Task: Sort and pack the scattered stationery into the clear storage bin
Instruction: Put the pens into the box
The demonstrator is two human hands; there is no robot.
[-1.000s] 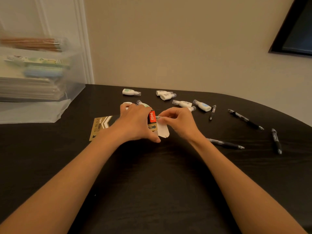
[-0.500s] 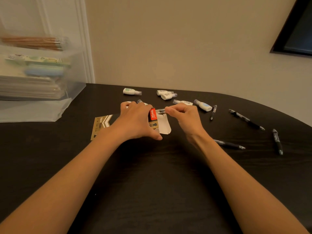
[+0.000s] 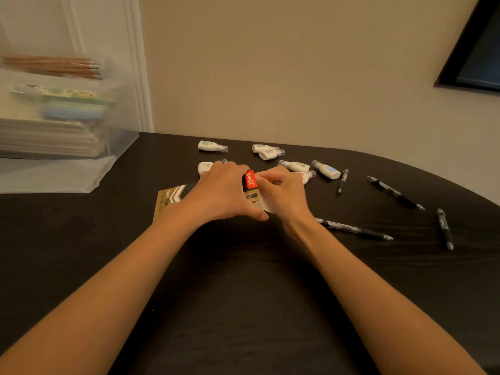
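Left hand (image 3: 224,193) clasps pen box (image 3: 168,201); right hand (image 3: 284,194) curled at its flap (image 3: 266,205), grasp unclear.

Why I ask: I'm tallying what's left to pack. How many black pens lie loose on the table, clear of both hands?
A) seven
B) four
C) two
B: four lie to the right of the hands: the far pen by the correction tapes, the long pen, the edge pen and the near pen.
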